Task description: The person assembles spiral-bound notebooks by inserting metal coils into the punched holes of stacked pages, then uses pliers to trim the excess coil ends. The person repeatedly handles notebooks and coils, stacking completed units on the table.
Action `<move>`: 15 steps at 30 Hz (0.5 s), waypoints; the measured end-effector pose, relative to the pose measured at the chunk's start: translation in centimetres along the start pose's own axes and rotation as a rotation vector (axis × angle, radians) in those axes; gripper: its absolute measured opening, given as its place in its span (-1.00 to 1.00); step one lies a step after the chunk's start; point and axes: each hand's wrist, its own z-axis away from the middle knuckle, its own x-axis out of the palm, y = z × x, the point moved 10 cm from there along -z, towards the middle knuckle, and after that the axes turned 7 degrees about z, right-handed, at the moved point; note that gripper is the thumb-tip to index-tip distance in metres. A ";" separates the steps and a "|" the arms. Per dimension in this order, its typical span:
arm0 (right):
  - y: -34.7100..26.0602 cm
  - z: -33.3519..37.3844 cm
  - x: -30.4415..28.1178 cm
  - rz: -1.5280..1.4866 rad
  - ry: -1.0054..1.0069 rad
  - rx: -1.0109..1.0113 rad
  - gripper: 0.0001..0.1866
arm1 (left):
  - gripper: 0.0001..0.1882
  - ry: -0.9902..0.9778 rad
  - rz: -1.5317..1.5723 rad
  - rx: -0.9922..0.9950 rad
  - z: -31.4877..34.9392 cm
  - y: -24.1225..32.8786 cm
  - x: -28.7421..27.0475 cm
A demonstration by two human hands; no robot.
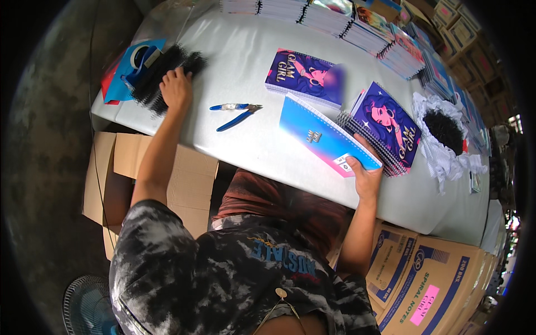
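Black spiral coils [162, 75] (light, springy) lie under the left hand [176, 88], its grip unclear; the right hand [365, 178] pinches the blue notebook [326, 139], light and bendy, at its corner by the desk's [251, 145] near edge.

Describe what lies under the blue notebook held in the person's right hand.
Under the blue notebook, gripped by the right hand, the white table shows. Its right edge overlaps a spiral notebook stack; anything directly beneath is covered.

bright daylight, sharp centre, dark warped edges
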 end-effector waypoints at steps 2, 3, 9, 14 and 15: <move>0.8 0.6 0.4 -0.060 -0.029 0.059 -0.67 | -0.66 0.028 0.102 0.097 2.3 3.8 -2.1; 1.2 0.8 0.4 -0.087 -0.043 0.089 -0.67 | -0.65 -0.092 0.159 0.103 2.9 5.8 -2.6; 0.4 0.1 -0.7 -0.031 -0.035 0.033 -0.69 | -0.58 -0.009 0.401 -0.026 -2.9 4.5 -6.6; 1.3 0.5 -1.6 -0.041 0.035 0.084 -0.68 | -0.55 -0.496 1.073 0.172 -0.9 12.4 -9.3; 1.7 0.7 -1.8 -0.022 0.046 0.109 -0.68 | -0.53 -0.632 1.336 0.232 1.4 15.5 -10.6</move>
